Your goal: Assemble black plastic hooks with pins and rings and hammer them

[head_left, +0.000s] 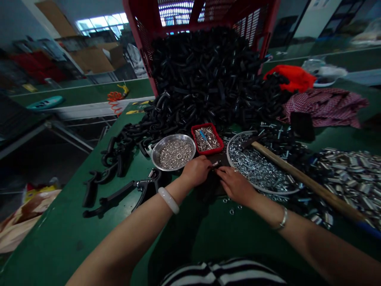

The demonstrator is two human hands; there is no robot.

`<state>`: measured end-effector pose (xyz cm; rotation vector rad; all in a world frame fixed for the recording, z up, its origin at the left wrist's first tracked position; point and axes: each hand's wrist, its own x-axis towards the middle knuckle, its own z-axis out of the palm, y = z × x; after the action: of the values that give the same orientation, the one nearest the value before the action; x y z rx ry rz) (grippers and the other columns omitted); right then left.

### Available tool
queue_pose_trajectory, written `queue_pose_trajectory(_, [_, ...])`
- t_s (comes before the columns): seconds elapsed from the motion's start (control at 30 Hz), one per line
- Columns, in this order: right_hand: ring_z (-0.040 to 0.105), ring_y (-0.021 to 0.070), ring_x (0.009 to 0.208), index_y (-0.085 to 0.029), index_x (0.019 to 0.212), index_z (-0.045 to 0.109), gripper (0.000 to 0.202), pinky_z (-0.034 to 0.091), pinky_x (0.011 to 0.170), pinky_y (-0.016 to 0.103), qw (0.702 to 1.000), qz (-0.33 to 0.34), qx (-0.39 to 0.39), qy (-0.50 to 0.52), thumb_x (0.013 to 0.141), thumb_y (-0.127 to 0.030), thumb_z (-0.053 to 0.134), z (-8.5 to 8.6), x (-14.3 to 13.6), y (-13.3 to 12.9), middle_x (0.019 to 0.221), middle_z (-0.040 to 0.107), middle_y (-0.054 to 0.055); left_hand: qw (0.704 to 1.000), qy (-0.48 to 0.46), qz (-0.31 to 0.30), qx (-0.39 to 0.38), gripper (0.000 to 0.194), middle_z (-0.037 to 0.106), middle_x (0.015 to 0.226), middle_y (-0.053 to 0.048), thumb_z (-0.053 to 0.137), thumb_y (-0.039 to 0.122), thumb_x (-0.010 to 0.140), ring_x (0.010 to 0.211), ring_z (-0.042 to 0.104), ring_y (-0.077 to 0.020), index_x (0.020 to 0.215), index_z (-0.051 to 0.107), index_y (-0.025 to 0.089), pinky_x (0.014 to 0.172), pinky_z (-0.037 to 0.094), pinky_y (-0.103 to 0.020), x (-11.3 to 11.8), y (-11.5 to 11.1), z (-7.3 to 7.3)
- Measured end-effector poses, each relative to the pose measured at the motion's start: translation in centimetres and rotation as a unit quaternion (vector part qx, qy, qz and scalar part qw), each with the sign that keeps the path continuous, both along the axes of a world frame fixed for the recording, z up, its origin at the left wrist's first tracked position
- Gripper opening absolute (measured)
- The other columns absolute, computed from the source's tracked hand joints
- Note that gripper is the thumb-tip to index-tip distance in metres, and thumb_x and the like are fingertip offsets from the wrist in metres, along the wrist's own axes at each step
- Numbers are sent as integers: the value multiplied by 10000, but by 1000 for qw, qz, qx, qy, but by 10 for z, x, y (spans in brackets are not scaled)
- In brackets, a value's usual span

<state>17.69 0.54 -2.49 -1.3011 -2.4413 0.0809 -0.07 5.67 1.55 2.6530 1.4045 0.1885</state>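
Observation:
My left hand (197, 171) and my right hand (235, 183) meet at the middle of the green table (89, 246). Between their fingertips is a small dark part with a metal spring (215, 164), over a dark block (208, 188). The left fingers are pinched together at the part's left end. My right fingers touch its right side, pressed close together. Just behind the hands are a metal bowl (175, 154) of tiny metal pieces and a red tray (207, 139) of pins with a blue-handled tool on top.
A red crate (138, 39) spills black plastic parts (208, 75) across the back. At right, a hammer (285, 165) lies over a round tray (228, 153) of screws, beside metal sleeves (351, 174). Assembled black parts (119, 194) lie at left. A checkered cloth (324, 105) sits back right.

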Motion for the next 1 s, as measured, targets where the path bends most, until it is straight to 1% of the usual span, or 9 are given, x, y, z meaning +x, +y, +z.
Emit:
queue_pose_trajectory(0.1, [476, 242, 1023, -81, 1167, 517, 389, 420, 897, 403, 1000, 3, -5, 2, 795, -111, 409, 1, 0, 0, 1124, 527, 152, 998, 49, -31, 36, 244, 563, 912, -69, 383, 160, 848, 783, 571, -161, 940, 609, 160, 660, 475, -265, 0, -8, -3])
queue_pose_trajectory(0.2, [480, 242, 1014, -80, 1169, 518, 393, 425, 887, 401, 1000, 0, -11, 7, 793, -105, 405, 2, -1, 0, 1118, 531, 150, 996, 63, -43, 49, 253, 556, 934, -74, 367, 126, 843, 749, 567, -161, 958, 591, 151, 610, 470, -260, 1, -16, -9])
queue_pose_trajectory(0.3, [477, 238, 1020, -91, 1180, 510, 397, 422, 893, 403, 1000, -3, -12, 15, 797, -109, 408, 1, -1, 1, 1119, 531, 145, 999, 12, 9, 37, 248, 563, 961, -65, 374, 165, 860, 760, 573, -151, 971, 595, 170, 622, 471, -251, 2, -17, -14])
queue_pose_trajectory(0.4, [472, 235, 1029, -106, 1185, 507, 389, 418, 900, 409, 1000, -7, -12, 22, 809, -129, 411, -1, -1, 1, 1127, 527, 141, 995, -73, 64, 11, 205, 586, 930, -46, 426, 193, 853, 820, 574, -140, 936, 614, 181, 716, 471, -244, 1, -11, -17])
queue_pose_trajectory(0.47, [470, 234, 1036, -116, 1190, 502, 386, 419, 899, 413, 1000, -6, -16, 25, 816, -139, 409, -1, 0, 1, 1134, 525, 137, 993, -103, 65, 0, 188, 597, 911, -40, 453, 194, 841, 842, 573, -141, 919, 624, 182, 753, 467, -249, -1, -7, -17])
queue_pose_trajectory(0.63, [470, 233, 1050, -107, 1195, 500, 395, 414, 910, 406, 999, -5, -29, 29, 810, -135, 415, 0, 0, 0, 1142, 524, 139, 993, -107, 50, 1, 197, 608, 931, -35, 461, 202, 843, 852, 575, -137, 939, 633, 200, 762, 466, -252, -5, -6, -16])
queue_pose_trajectory(0.8, [476, 233, 1041, -112, 1175, 517, 378, 416, 907, 408, 999, -9, -30, 32, 813, -139, 409, 1, 0, 1, 1135, 528, 135, 999, -28, 22, 28, 223, 587, 978, -33, 419, 200, 860, 831, 575, -138, 980, 607, 211, 684, 469, -239, -3, -9, -9])
queue_pose_trajectory(0.93, [476, 237, 1020, -105, 1169, 520, 384, 424, 886, 414, 999, -3, -27, 28, 805, -134, 403, 2, 0, 1, 1122, 528, 142, 996, 76, -22, 45, 235, 560, 951, -64, 387, 150, 856, 820, 567, -157, 984, 583, 174, 653, 468, -252, 3, -10, 1])
queue_pose_trajectory(1.0, [471, 239, 1018, -102, 1176, 515, 402, 424, 881, 414, 999, -2, -27, 24, 789, -124, 408, 2, 1, 1, 1122, 524, 144, 993, 103, -37, 52, 233, 552, 942, -77, 381, 132, 850, 831, 561, -170, 979, 574, 154, 656, 469, -262, 5, -10, 4])
